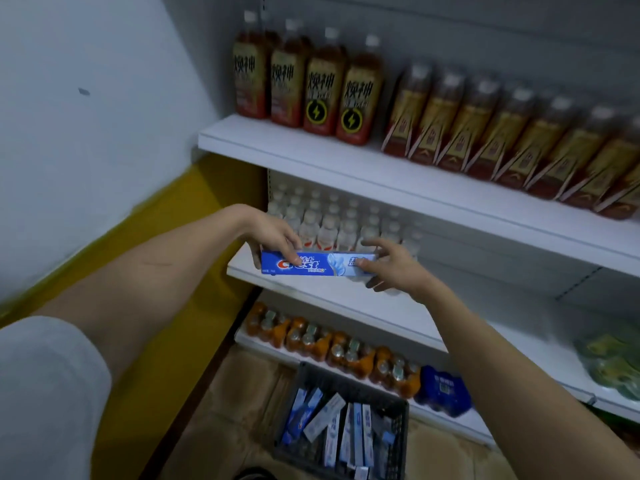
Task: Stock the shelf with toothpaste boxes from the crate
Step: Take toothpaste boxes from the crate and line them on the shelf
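Note:
A blue toothpaste box (320,264) lies lengthwise at the front left edge of the middle white shelf (408,317). My left hand (273,237) grips its left end from above, fingers over the front face. My right hand (391,266) pinches its right end, thumb on the front face. On the floor below stands a dark crate (398,407) holding several more blue-and-white toothpaste boxes (332,427), some upright and some leaning.
Small white bottles (332,220) fill the back left of the middle shelf. Brown drink bottles (346,88) line the top shelf. Orange bottle packs (332,348), a blue pack (443,389) and green packets (613,362) sit on the bottom shelf. A wall stands at left.

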Motion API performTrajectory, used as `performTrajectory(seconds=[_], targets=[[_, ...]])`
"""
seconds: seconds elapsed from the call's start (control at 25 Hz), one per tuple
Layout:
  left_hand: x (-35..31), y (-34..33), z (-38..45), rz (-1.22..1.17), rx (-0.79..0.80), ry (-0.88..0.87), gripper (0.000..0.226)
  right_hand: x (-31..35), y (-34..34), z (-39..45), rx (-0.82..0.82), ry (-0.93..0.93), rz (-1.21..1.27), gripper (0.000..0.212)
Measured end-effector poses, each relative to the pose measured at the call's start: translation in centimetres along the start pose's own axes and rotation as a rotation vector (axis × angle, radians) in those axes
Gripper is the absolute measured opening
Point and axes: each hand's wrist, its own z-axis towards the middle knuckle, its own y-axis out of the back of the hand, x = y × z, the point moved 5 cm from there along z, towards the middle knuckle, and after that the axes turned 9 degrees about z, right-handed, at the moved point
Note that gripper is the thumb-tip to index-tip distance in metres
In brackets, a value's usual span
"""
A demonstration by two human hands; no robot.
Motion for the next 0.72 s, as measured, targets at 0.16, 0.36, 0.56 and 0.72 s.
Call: performTrajectory(seconds=[0.16,0.36,0.56,0.72], targets=[[-1.3,8.4,-3.7,0.136,-0.112,-0.019,0.025,10.4,1.2,1.3,-0.039,0.281,-0.629,0.064],[-2.5,18.2,-10.5,0.1,-0.268,-0.123,0.026,23.4,1.2,1.1,-0.055,0.342,-0.71,0.047],[-2.8,25.3,-17.1,0.059,-0.403,-0.252,0.04,32.2,2.1,-0.2,-0.192,0.557,-0.715,0.04],[-4.2,29.8,-21.5,-0.041,-0.588,-0.385,0.043,36.8,4.1,-0.9,-0.283,0.658,-0.624,0.04]])
